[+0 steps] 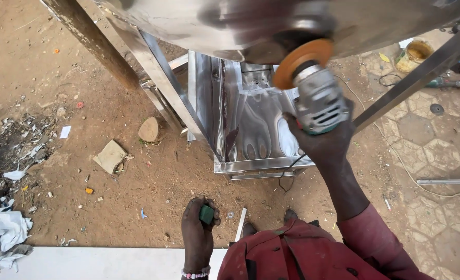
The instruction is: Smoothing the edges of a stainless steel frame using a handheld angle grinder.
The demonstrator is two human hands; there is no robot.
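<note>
We note the right hand point(326, 142) raised at centre right, fingers wrapped tight around a grey grinder point(318, 101) whose orange disc point(302, 59) sits against the underside of a shiny steel vessel point(199, 23) at the far edge. The left hand point(199, 233) hangs low near us, fingers curled around a small green block point(206, 214), above bare dirt ground point(85, 78). A steel frame point(250, 129) stands beneath the vessel, and a tin can point(414, 54) sits far right.

Outdoor daylight falls on bare brown dirt point(85, 62), littered at left, with hexagonal paving point(437, 155) at right
</note>
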